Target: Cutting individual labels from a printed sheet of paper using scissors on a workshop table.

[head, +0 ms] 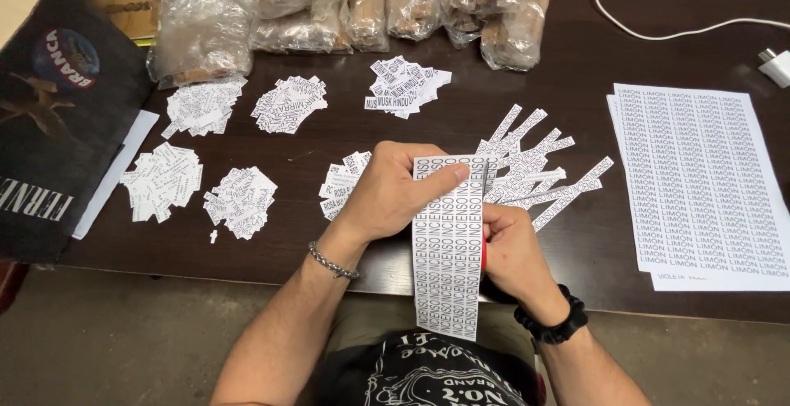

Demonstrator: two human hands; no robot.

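My left hand [395,192] pinches the top of a long white paper sheet [448,266] printed with rows of black words; it hangs down over the table's front edge toward my lap. My right hand [512,250] sits against the sheet's right edge, fingers curled around something with a red part, mostly hidden. Just behind my hands lie several narrow cut paper strips [535,167], fanned out on the dark wooden table [346,139].
Several heaps of small cut labels [288,103] dot the table's left and middle. A stack of printed sheets [699,184] lies at right. Clear plastic bags of brown sticks [370,3] line the back; a dark bag [49,118] at left; a white cable and plug [773,64] at far right.
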